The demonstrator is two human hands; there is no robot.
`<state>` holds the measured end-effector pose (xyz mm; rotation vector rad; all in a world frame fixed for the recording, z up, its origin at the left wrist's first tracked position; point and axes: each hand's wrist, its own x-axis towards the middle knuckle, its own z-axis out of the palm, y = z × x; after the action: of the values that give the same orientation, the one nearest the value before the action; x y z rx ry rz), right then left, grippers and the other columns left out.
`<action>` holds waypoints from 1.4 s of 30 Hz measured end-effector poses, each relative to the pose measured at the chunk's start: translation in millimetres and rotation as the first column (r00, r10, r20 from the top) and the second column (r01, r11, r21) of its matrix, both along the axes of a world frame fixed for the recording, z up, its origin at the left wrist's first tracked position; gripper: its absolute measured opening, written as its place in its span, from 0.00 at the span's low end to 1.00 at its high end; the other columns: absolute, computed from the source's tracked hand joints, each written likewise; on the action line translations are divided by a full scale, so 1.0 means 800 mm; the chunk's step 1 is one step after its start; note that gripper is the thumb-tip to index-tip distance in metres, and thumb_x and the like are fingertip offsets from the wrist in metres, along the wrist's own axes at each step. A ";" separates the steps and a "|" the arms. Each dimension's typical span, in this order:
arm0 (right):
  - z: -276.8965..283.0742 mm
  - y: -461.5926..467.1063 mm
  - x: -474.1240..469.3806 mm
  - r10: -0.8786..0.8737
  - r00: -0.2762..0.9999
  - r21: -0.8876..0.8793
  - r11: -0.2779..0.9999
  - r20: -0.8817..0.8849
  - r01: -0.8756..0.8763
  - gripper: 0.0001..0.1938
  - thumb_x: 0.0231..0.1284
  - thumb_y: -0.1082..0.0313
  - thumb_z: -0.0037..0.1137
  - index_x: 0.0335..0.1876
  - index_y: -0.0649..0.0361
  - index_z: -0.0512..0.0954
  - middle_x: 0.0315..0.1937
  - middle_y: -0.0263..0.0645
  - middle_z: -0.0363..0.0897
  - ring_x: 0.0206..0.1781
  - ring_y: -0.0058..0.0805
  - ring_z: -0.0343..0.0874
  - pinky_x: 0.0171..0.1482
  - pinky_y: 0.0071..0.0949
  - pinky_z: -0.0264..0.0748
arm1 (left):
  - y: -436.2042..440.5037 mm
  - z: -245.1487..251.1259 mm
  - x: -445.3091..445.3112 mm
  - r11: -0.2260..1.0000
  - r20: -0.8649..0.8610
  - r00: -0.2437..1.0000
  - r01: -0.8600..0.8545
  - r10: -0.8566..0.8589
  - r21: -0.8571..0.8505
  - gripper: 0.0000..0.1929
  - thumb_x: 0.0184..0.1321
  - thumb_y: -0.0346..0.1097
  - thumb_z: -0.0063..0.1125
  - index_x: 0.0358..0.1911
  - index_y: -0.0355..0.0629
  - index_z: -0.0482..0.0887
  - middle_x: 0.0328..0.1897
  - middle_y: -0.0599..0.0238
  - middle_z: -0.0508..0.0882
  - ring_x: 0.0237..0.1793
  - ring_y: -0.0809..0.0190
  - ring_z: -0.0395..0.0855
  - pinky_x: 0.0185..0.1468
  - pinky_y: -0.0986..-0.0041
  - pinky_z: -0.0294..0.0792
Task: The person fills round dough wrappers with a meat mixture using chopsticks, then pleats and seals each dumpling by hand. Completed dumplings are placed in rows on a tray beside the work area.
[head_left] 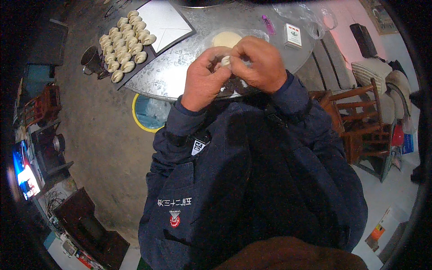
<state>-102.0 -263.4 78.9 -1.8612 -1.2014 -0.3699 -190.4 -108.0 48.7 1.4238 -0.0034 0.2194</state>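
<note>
My left hand (205, 78) and my right hand (260, 64) meet over the near edge of a patterned round table (158, 79). Between their fingertips they pinch a small, pale dough dumpling (225, 60), mostly covered by the fingers. Just beyond my hands, round dough wrappers (225, 38) lie on clear plastic. Something dark with white patches (233, 87) shows beneath my hands, too hidden to name. To the left, rows of folded dumplings (127, 66) rest on a dark board (148, 57) that overhangs the table edge.
A white sheet (167, 27) covers the board's right part. Farther right are a purple lighter (268, 24), a cigarette pack (293, 35) and a clear plastic bag (303, 20). Below the table edge stands a yellow-rimmed bucket (134, 114); a wooden chair (357, 111) is at right.
</note>
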 end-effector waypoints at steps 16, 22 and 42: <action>0.009 0.010 -0.016 0.058 0.988 0.081 0.996 -0.144 -0.046 0.13 0.51 0.74 0.69 0.43 0.61 0.80 0.35 0.39 0.79 0.33 0.29 0.77 0.35 0.24 0.73 | 0.012 0.005 0.003 0.932 0.112 0.993 0.014 0.029 -0.363 0.22 0.59 0.19 0.50 0.59 0.33 0.72 0.59 0.52 0.78 0.57 0.57 0.79 0.60 0.69 0.73; 0.012 0.029 -0.013 0.053 0.996 0.003 0.999 0.071 -0.053 0.10 0.50 0.71 0.65 0.40 0.57 0.80 0.33 0.40 0.80 0.35 0.40 0.82 0.38 0.33 0.79 | 0.019 0.001 -0.006 0.948 0.100 0.993 -0.027 0.061 -0.317 0.20 0.58 0.20 0.49 0.56 0.34 0.76 0.56 0.60 0.80 0.56 0.63 0.77 0.60 0.73 0.70; 0.014 0.130 0.009 0.238 0.963 -0.244 0.934 -0.123 -0.262 0.08 0.57 0.69 0.64 0.40 0.59 0.80 0.35 0.41 0.80 0.37 0.38 0.81 0.39 0.30 0.77 | 0.084 -0.040 -0.023 0.891 0.123 0.968 -0.148 0.220 -0.429 0.27 0.57 0.18 0.50 0.63 0.31 0.66 0.60 0.51 0.75 0.59 0.56 0.77 0.63 0.68 0.70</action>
<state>-94.9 -159.5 90.4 -1.8880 -1.4582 0.0159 -209.2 -41.0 16.7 0.9727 0.0384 0.4704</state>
